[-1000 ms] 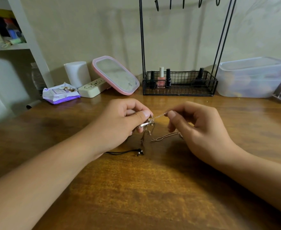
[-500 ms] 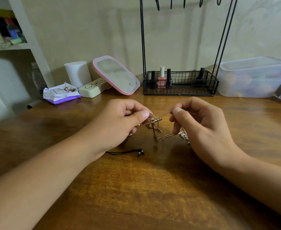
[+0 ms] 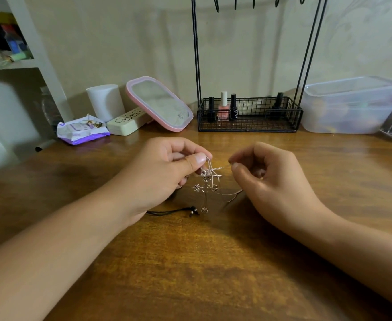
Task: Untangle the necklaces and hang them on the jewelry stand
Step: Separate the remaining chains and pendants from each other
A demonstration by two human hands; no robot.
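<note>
Left hand (image 3: pixel 165 174) has a pinch grip on the knot of the silver necklaces (image 3: pixel 207 181), right hand (image 3: pixel 271 181) pinches one chain strand just right of it, both held low over the surface (image 3: pixel 202 262). Best to tease that strand out with light tension; hard pulls likely tighten the knot. Chains are thin, silvery, with small flower charms dangling below the left grip. A black cord (image 3: pixel 172 212) lies under it. Jewelry stand (image 3: pixel 248 114) sits well behind, its hooks look bare.
</note>
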